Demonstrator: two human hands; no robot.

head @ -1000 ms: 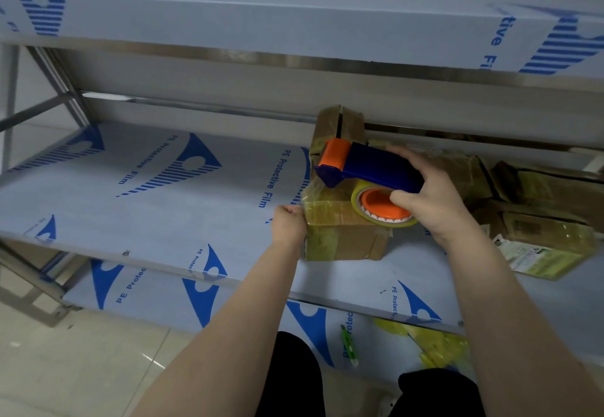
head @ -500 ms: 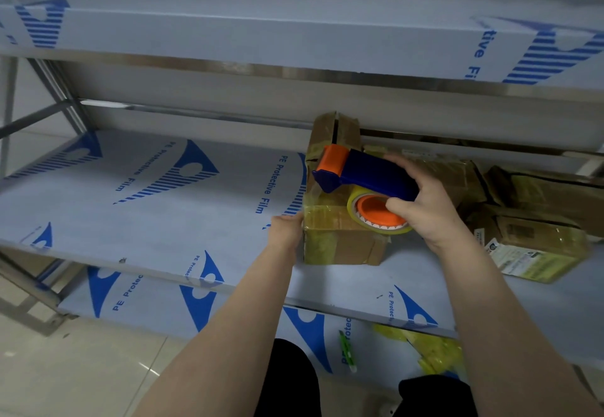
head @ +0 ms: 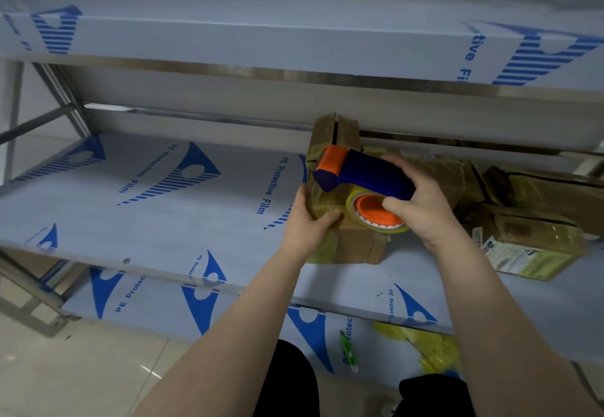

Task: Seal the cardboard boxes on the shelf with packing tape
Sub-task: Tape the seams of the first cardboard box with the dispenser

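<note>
Our right hand [head: 425, 210] grips the blue tape dispenser [head: 369, 176]; the cardboard box [head: 349, 245] sits just beneath it on the shelf [head: 163, 227], and our left hand [head: 305, 224] clasps the box's left edge.

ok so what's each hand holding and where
The right hand grips the tape dispenser by its blue handle; the left hand holds the cardboard box at its upper left corner.

At the frame's centre, the right hand [head: 425, 207] holds a blue-and-orange tape dispenser [head: 366, 178] over a taped cardboard box [head: 353, 246] on the shelf [head: 163, 204]. The left hand [head: 307, 220] clasps the box's left corner. More boxes [head: 529, 207] lie at right.
</note>
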